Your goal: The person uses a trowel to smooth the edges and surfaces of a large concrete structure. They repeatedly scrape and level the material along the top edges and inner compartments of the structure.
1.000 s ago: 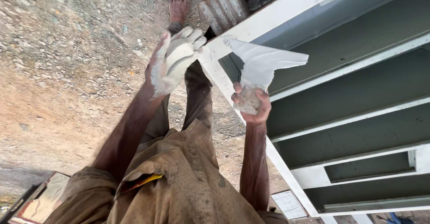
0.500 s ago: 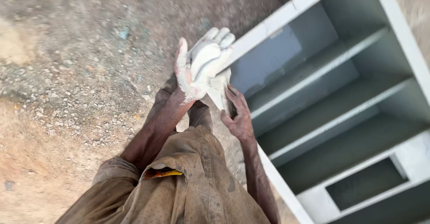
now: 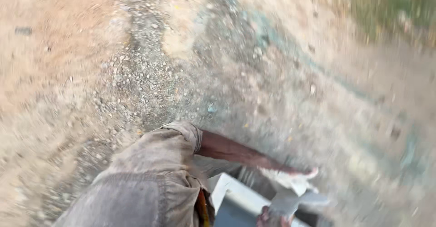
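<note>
The view has swung hard away from the shelf unit: half a second ago the green-and-white shelves filled the right side of the frame, and now almost everything is blurred gravel ground (image 3: 190, 72), grey and stony in the middle, sandy brown to the left. Only a white corner of the shelf unit (image 3: 229, 188) peeks in at the bottom edge, with a dark blue-green panel just beside it.

The left hand (image 3: 290, 175) is now stretched out low and to the right, at the end of a bare forearm coming out of a rolled brown sleeve (image 3: 181, 134). It wears a white glove, as before, but where it was raised up in front of the camera, fingers spread, it now sits down near the bottom of the frame. Too smeared by motion to tell whether it is clenched or loose.

The right hand (image 3: 270, 219) is barely in view at the very bottom edge, and it looks to be gripping the pale grey cloth (image 3: 290, 202), which sticks up from it, just under the gloved hand and close to touching it. Earlier that cloth was tucked against the gloved palm, higher up.

Brown trousers (image 3: 141, 190) fill the lower left, where before they sat centre bottom.
</note>
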